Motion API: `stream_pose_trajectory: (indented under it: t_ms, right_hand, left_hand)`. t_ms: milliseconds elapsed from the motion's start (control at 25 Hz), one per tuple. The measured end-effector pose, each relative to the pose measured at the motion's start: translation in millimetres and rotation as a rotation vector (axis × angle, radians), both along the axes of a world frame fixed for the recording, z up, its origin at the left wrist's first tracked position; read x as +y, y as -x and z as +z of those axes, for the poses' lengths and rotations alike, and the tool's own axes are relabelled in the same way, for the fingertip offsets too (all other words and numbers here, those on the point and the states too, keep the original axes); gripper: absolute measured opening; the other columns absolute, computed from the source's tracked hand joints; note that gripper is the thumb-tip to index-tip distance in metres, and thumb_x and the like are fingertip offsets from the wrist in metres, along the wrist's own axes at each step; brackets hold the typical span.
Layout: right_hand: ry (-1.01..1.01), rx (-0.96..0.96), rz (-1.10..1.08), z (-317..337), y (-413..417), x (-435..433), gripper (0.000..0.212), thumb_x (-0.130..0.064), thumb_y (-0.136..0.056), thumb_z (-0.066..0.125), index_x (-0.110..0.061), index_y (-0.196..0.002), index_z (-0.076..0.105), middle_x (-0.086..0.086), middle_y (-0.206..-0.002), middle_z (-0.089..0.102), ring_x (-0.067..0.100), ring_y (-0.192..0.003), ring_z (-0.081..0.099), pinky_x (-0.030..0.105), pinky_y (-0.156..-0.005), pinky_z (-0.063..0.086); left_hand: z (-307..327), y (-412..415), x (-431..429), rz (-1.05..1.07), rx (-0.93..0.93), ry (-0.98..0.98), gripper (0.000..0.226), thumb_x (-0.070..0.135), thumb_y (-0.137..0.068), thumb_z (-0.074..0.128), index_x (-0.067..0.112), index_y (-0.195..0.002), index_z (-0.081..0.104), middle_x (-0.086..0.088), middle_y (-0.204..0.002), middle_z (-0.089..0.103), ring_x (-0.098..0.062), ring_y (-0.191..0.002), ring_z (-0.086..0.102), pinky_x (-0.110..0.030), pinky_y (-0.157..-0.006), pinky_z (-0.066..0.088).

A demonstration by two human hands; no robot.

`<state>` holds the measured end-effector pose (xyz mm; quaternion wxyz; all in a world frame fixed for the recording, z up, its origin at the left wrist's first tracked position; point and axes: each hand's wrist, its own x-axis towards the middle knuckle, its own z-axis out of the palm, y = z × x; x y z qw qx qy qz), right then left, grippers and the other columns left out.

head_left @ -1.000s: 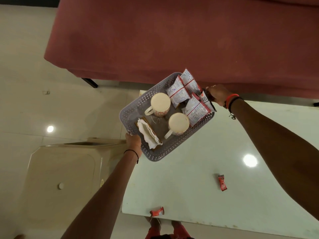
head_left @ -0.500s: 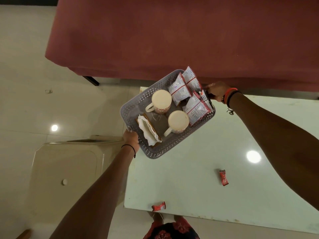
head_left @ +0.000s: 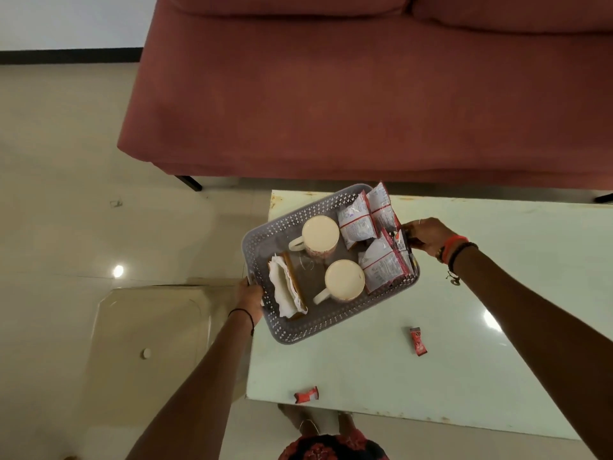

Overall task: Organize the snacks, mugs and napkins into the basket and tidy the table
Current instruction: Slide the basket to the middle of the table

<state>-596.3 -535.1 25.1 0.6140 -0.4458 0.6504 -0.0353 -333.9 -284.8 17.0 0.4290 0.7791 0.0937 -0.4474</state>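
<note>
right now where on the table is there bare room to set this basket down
Widest bare patch: the table right of the right hand, along the far edge. Smaller one between the basket, the red sachet and the near-edge sachet. The basket itself is crowded.

Left arm (head_left: 199, 386): bare, enters from the near left corner and stretches far and to the right, almost straight.
Left wrist: wears a thin black band (head_left: 243, 315).
Left hand (head_left: 250, 295): back of the hand faces up; fingers curl under and round the left end of a basket (head_left: 298, 336), gripping its rim.
Right arm (head_left: 537, 327): bare, enters from the near right edge and reaches far and to the left, nearly straight.
Right wrist: wears an orange band (head_left: 455, 244) with dark beaded bands beside it.
Right hand (head_left: 428, 235): knuckles up, fingers and thumb close on the basket's right end.
Both hands: well apart, at opposite ends, the right one farther away than the left.
</note>
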Motion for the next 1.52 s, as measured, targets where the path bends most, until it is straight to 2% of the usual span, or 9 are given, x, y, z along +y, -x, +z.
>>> stream_pose_trajectory:
  t_ms: [200, 440, 760, 880, 960, 1120, 1280, 1400, 1520]
  right_hand:
    - [-0.056, -0.073, -0.125, 40, 41, 50, 0.019, 0.010, -0.088, 0.048, 0.009, -0.096, 0.065, 0.019, -0.087, 0.064, 0.024, -0.072, 0.060, 0.030, -0.070, 0.053]
    - [-0.078, -0.090, -0.282, 77, 85, 103, 0.028, 0.014, -0.081, 0.050, 0.020, -0.106, 0.059, 0.017, -0.079, 0.060, 0.022, -0.064, 0.054, 0.027, -0.065, 0.052]
    - [-0.039, -0.098, -0.358, 110, 158, 167, 0.035, 0.011, -0.080, 0.055, 0.022, -0.113, 0.054, 0.019, -0.083, 0.059, 0.022, -0.068, 0.054, 0.028, -0.069, 0.052]
    - [-0.026, -0.120, -0.376, 121, 190, 183, 0.034, 0.011, -0.081, 0.054, 0.023, -0.112, 0.053, 0.015, -0.073, 0.058, 0.021, -0.063, 0.053, 0.027, -0.064, 0.052]
    - [-0.019, -0.121, -0.397, 127, 213, 192, 0.032, 0.011, -0.081, 0.054, 0.024, -0.111, 0.053, 0.015, -0.072, 0.058, 0.022, -0.062, 0.054, 0.027, -0.062, 0.053]
    - [-0.019, -0.134, -0.436, 136, 263, 197, 0.025, 0.014, -0.082, 0.052, 0.019, -0.106, 0.059, 0.016, -0.075, 0.060, 0.028, -0.071, 0.057, 0.031, -0.068, 0.052]
    - [-0.027, -0.100, -0.449, 132, 315, 184, 0.025, 0.016, -0.082, 0.051, 0.020, -0.105, 0.059, 0.023, -0.087, 0.061, 0.026, -0.068, 0.056, 0.031, -0.069, 0.052]
    - [-0.038, -0.079, -0.412, 127, 357, 168, 0.015, 0.015, -0.082, 0.051, 0.016, -0.090, 0.063, 0.017, -0.071, 0.064, 0.028, -0.070, 0.058, 0.029, -0.061, 0.051]
    - [-0.049, -0.076, -0.376, 120, 391, 146, 0.016, 0.014, -0.084, 0.049, 0.007, -0.078, 0.062, 0.013, -0.069, 0.063, 0.025, -0.064, 0.059, 0.029, -0.059, 0.052]
  left_hand:
    - [47, 14, 22, -0.060, 0.023, 0.022, 0.027, -0.008, -0.090, 0.042, 0.006, -0.106, 0.057, -0.006, -0.078, 0.060, -0.018, -0.067, 0.057, -0.025, -0.051, 0.050]
    - [89, 46, 53, -0.062, 0.023, 0.048, 0.019, -0.005, -0.090, 0.049, 0.008, -0.078, 0.057, -0.010, -0.079, 0.058, -0.019, -0.067, 0.054, -0.030, -0.058, 0.046]
    - [102, 100, 103, -0.121, 0.031, 0.050, 0.018, -0.011, -0.085, 0.051, 0.001, -0.093, 0.062, -0.011, -0.082, 0.061, -0.028, -0.091, 0.057, -0.032, -0.065, 0.048]
    - [112, 127, 106, -0.187, 0.040, 0.047, 0.035, -0.012, -0.088, 0.042, -0.001, -0.118, 0.055, -0.015, -0.092, 0.063, -0.025, -0.079, 0.056, -0.033, -0.069, 0.047]
    - [117, 144, 106, -0.228, 0.005, 0.026, 0.039, -0.014, -0.087, 0.040, -0.002, -0.121, 0.055, -0.019, -0.097, 0.064, -0.022, -0.070, 0.052, -0.031, -0.066, 0.046]
    - [116, 177, 94, -0.298, -0.059, 0.001, 0.043, -0.013, -0.082, 0.043, 0.000, -0.119, 0.060, -0.031, -0.125, 0.056, -0.022, -0.086, 0.048, -0.032, -0.074, 0.045]
    - [115, 225, 63, -0.341, -0.100, -0.013, 0.038, -0.010, -0.083, 0.049, -0.002, -0.119, 0.060, -0.028, -0.114, 0.063, -0.023, -0.078, 0.052, -0.033, -0.079, 0.044]
    - [111, 263, 37, -0.364, -0.108, -0.042, 0.030, -0.005, -0.085, 0.051, -0.003, -0.112, 0.063, -0.012, -0.081, 0.064, -0.023, -0.071, 0.052, -0.033, -0.076, 0.044]
    - [105, 299, 12, -0.383, -0.127, -0.077, 0.028, 0.001, -0.086, 0.053, 0.000, -0.111, 0.065, -0.015, -0.089, 0.065, -0.027, -0.082, 0.055, -0.039, -0.080, 0.049]
